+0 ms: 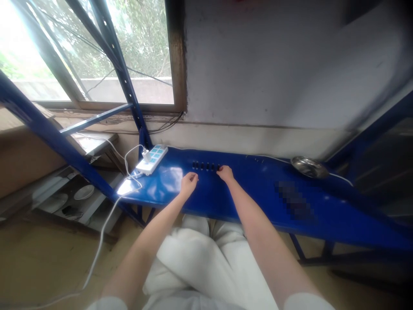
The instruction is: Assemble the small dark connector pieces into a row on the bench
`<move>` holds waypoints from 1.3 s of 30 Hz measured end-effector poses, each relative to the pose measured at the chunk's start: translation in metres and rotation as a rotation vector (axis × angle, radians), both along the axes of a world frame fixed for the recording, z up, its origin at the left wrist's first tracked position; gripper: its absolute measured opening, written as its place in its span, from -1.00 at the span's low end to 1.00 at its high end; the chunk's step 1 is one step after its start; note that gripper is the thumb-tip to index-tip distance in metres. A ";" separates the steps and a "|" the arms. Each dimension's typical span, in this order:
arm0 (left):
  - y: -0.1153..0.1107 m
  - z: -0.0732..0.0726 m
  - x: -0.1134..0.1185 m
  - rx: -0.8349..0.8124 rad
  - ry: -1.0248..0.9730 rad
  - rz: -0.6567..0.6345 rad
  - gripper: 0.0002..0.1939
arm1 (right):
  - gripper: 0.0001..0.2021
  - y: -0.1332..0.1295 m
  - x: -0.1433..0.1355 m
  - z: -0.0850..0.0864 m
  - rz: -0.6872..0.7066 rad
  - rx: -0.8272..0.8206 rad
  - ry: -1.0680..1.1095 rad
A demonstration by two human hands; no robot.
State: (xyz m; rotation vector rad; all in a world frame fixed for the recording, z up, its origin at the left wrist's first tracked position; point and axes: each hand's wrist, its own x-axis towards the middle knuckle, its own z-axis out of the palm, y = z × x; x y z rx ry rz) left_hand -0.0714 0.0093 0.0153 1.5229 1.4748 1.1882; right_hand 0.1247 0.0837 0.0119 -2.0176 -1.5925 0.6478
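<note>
Power strip: white with blue sockets, at the left end of the blue desk, a white plug standing in it.
White cable: drops past the desk's left end to the floor.
Metal dish: round, shiny, near the back edge on the right.
Dark object: pixelated, unidentifiable, right part of the desk.
Blue post: perforated, before the window; trees outside.
Wall: greyish, behind the desk.
Low shelf: left, holding pale dishes.
</note>
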 end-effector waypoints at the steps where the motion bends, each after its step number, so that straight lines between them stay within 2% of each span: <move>1: 0.000 0.000 0.000 -0.008 -0.005 0.004 -0.77 | -0.76 0.000 0.001 0.001 0.004 0.003 0.004; 6: 0.001 0.001 -0.002 -0.009 -0.056 0.032 -0.76 | -0.73 -0.014 0.010 0.006 -0.013 0.089 0.112; 11: 0.000 -0.002 0.002 0.002 -0.141 0.076 -0.76 | -0.77 -0.058 0.023 0.007 -0.184 0.411 0.448; 15: -0.003 -0.006 0.008 -0.032 -0.201 0.110 -0.76 | -0.71 -0.088 0.027 0.002 -0.296 0.506 0.577; 23: -0.006 -0.011 0.004 -0.036 -0.281 0.090 -0.79 | -0.68 -0.104 0.027 -0.013 -0.278 0.403 0.561; 29: -0.006 -0.015 0.002 -0.018 -0.289 0.084 -0.77 | -0.72 -0.108 0.027 -0.013 -0.196 0.345 0.474; 39: -0.007 -0.015 0.003 -0.027 -0.272 0.083 -0.77 | -0.71 -0.110 0.027 -0.012 -0.154 0.334 0.448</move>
